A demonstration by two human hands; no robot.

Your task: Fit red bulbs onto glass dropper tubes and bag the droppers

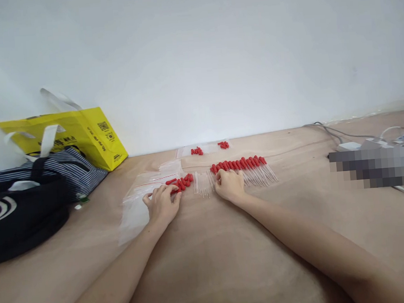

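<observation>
My left hand [163,203] rests beside a small heap of loose red rubber bulbs [182,183], its fingers spread and its fingertips at the heap's near edge. Just right of the heap, several thin clear tubes [202,184] lie side by side. My right hand [230,184] is closed at the left end of a row of droppers [260,175], each a clear tube with a red bulb on its far end. The fingers appear to pinch the leftmost dropper [213,169] below its bulb; the hand covers part of that tube and its neighbours.
Clear zip bags [137,212] lie under and left of my left hand. Another clear bag [210,148] with red bulbs and tubes lies near the wall. A yellow bag [96,136], a striped bag [73,168] and a black bag [29,221] stand left. Cables [337,134] and a white adapter [349,146] lie right.
</observation>
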